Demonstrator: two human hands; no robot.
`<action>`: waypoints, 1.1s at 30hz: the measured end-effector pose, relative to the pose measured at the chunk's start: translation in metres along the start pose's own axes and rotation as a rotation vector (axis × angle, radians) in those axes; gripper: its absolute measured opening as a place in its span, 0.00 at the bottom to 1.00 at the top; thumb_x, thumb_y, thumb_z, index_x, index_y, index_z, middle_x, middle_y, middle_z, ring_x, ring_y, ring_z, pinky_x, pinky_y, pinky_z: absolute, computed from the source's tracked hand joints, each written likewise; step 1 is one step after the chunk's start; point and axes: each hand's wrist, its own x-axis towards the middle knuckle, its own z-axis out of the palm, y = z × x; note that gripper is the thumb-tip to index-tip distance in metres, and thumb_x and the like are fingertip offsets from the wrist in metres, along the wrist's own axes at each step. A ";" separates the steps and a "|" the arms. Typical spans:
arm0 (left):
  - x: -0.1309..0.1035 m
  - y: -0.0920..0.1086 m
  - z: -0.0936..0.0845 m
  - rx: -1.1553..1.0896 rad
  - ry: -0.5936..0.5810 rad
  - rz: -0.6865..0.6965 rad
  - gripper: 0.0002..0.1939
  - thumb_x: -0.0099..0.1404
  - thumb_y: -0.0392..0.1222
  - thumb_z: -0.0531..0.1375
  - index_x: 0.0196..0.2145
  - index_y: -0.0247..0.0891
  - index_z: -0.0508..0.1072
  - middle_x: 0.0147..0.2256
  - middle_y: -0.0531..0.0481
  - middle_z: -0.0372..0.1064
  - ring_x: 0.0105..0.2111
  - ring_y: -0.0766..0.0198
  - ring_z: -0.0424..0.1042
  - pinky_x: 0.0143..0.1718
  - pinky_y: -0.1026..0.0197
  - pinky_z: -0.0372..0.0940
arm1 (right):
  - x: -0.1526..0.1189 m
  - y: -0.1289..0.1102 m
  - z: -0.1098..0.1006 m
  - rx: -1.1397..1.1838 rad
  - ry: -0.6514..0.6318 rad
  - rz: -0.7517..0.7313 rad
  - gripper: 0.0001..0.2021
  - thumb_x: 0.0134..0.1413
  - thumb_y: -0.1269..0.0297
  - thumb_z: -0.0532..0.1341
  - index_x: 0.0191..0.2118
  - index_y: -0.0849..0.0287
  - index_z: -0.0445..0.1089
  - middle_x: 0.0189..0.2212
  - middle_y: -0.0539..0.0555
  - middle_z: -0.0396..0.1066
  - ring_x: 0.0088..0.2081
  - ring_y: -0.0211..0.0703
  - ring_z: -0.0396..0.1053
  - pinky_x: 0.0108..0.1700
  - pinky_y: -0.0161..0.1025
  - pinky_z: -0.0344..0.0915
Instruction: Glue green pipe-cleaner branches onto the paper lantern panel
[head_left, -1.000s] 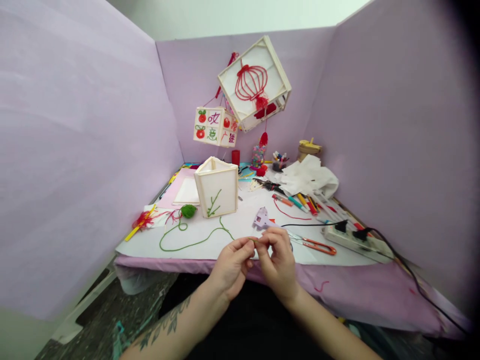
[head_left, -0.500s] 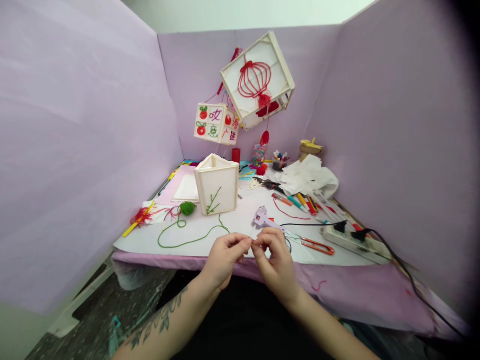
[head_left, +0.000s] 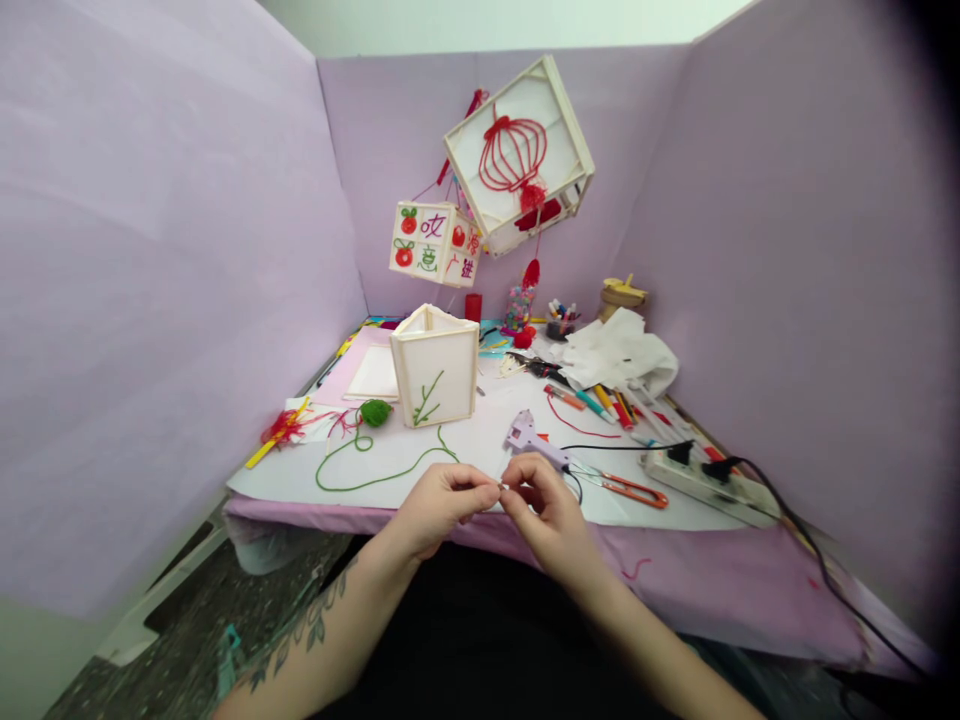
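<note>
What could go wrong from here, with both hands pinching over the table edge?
- The small piece, barely visible in the fingertip grip of the left hand and right hand, could slip and drop.
- The glue gun lies right beside the right hand, its cord running toward the power strip; if hot, it may burn.
- The loose green yarn trails close to the left hand and could snag.

Left hand (head_left: 447, 502) and right hand (head_left: 546, 512) meet at the fingertips, thumb and index finger of each pinched together, remaining fingers curled. Both bare forearms angle inward and forward from the lower frame edge; left forearm bears a leafy tattoo.
</note>
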 end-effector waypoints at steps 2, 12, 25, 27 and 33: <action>0.000 -0.001 -0.002 0.034 -0.012 -0.003 0.13 0.51 0.48 0.68 0.24 0.34 0.78 0.17 0.54 0.60 0.18 0.71 0.53 0.21 0.66 0.46 | 0.000 0.002 0.000 0.073 -0.014 0.044 0.04 0.58 0.63 0.59 0.36 0.56 0.63 0.32 0.51 0.63 0.31 0.39 0.64 0.28 0.33 0.64; -0.005 0.002 0.004 0.117 0.034 0.160 0.13 0.56 0.48 0.66 0.24 0.35 0.75 0.22 0.51 0.65 0.24 0.67 0.60 0.27 0.66 0.54 | -0.003 0.006 0.002 0.200 -0.012 0.103 0.08 0.57 0.59 0.61 0.35 0.56 0.62 0.27 0.49 0.64 0.29 0.38 0.64 0.28 0.33 0.65; -0.014 0.010 0.003 0.307 -0.078 0.110 0.11 0.60 0.46 0.61 0.27 0.35 0.74 0.24 0.52 0.65 0.26 0.67 0.60 0.27 0.66 0.54 | 0.001 -0.012 -0.022 -0.073 -0.180 -0.081 0.02 0.57 0.67 0.61 0.36 0.57 0.71 0.28 0.50 0.71 0.29 0.38 0.68 0.30 0.34 0.65; -0.015 0.012 0.003 0.361 -0.096 0.113 0.10 0.61 0.45 0.60 0.28 0.35 0.74 0.25 0.52 0.66 0.26 0.66 0.60 0.28 0.66 0.55 | 0.000 -0.012 -0.023 -0.074 -0.183 -0.061 0.01 0.57 0.67 0.62 0.34 0.57 0.71 0.27 0.50 0.71 0.28 0.38 0.69 0.30 0.34 0.65; -0.017 0.018 0.003 0.442 -0.126 0.124 0.10 0.61 0.43 0.59 0.27 0.35 0.75 0.25 0.52 0.65 0.26 0.67 0.60 0.27 0.66 0.53 | 0.001 -0.012 -0.023 -0.064 -0.199 -0.041 0.04 0.57 0.69 0.60 0.31 0.58 0.69 0.25 0.49 0.71 0.27 0.38 0.68 0.30 0.34 0.64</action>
